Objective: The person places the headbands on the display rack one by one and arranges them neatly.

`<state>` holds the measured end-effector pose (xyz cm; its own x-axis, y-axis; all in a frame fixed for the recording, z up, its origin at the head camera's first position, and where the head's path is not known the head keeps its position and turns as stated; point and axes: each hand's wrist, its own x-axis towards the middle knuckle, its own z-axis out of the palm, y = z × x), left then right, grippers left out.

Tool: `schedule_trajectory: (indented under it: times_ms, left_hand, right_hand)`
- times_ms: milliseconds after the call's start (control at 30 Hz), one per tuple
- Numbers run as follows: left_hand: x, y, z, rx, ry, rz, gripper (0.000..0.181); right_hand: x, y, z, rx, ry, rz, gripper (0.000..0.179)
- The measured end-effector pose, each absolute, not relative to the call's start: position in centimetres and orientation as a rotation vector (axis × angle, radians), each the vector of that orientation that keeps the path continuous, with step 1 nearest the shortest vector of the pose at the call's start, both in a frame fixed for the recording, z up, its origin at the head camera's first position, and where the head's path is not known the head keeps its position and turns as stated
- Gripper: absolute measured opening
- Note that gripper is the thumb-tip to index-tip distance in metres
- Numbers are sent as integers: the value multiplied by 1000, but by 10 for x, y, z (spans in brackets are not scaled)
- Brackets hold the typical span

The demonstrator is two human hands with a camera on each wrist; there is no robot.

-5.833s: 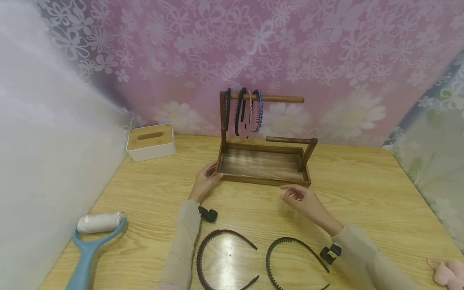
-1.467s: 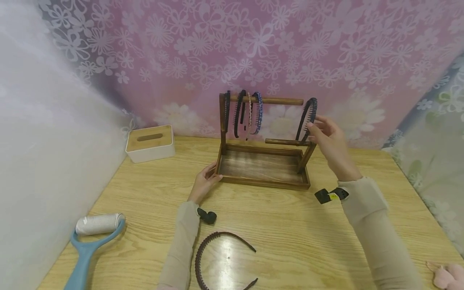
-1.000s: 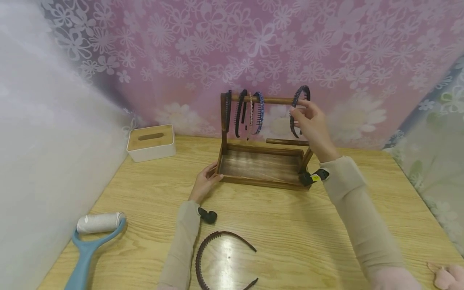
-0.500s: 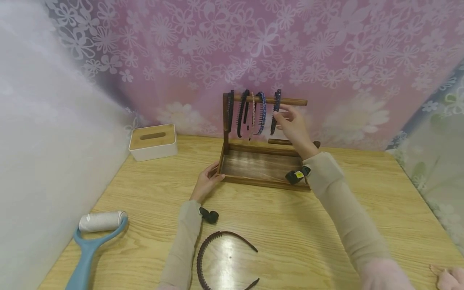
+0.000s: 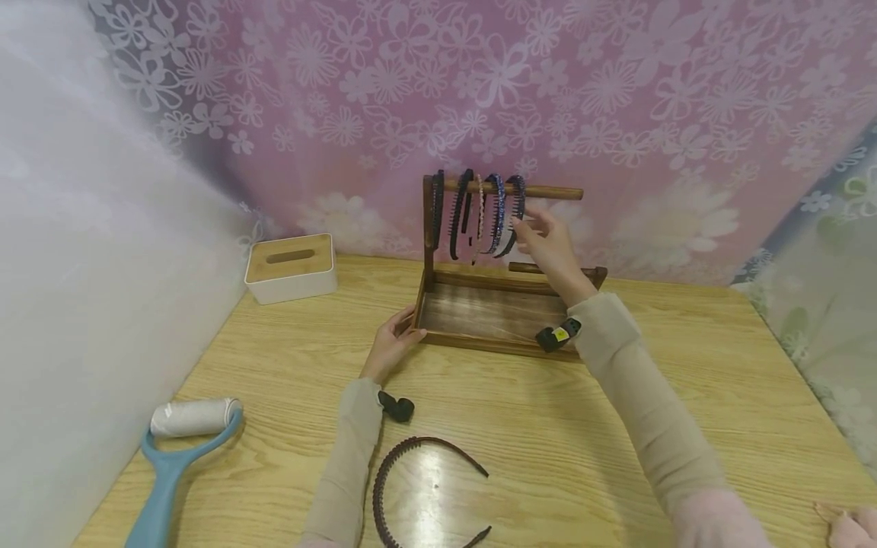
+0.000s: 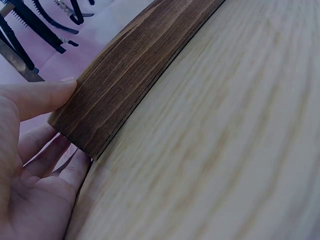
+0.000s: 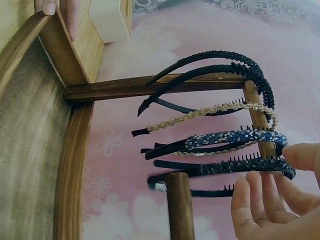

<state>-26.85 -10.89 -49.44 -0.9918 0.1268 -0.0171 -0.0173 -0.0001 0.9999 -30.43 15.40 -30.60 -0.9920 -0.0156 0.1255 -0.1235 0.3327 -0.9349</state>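
Note:
A dark glittery headband (image 5: 518,205) hangs on the upper rod of a brown wooden rack (image 5: 500,345), just right of a blue sequined headband (image 5: 499,205). My right hand (image 5: 551,251) pinches its right side; in the right wrist view the thumb lies above the band and the fingers (image 7: 250,200) below. A gold beaded headband (image 7: 200,114) and black headbands (image 7: 200,70) hang further along the rod. My left hand (image 5: 389,346) grips the front left corner of the rack's tray, thumb on the rim (image 6: 75,95) in the left wrist view.
A brown toothed headband (image 5: 380,495) lies on the table near the front. At left lie a blue-handled lint roller (image 5: 164,472) and a white tissue box (image 5: 291,285) with a wooden lid. A short lower rod (image 7: 179,205) juts from the rack's right post. Something pink (image 5: 853,529) sits at right.
My right hand has taken one dark headband from the table, brought it over the upper rod's free end and slid it left beside the blue one. My left hand has stayed on the rack.

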Motion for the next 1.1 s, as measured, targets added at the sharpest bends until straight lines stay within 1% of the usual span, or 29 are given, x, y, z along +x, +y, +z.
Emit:
schedule_trajectory:
  times_ms: [400,567,767,867,1100]
  left_hand:
    - [-268,-110,-495,123,2141,2159,63]
    - [-268,-111,-494,137,2147,2143,63]
    - [-266,-109,-493,156,2153,2142,63]
    - [-266,-109,-494,152,2150,2135,63]
    - [-267,-110,-495,114,2166,2106,64]
  right_hand:
    - [-282,159,-327,119,-2494,1856,49]
    - [-263,151,-342,85,-2509,1903,47]
    - [-234,131,-370,62,-2535,1977,43]
    - [-220,122,-385,122,-2588,1995,42]
    - [-188,94,-410,399,-2700,2003,43]
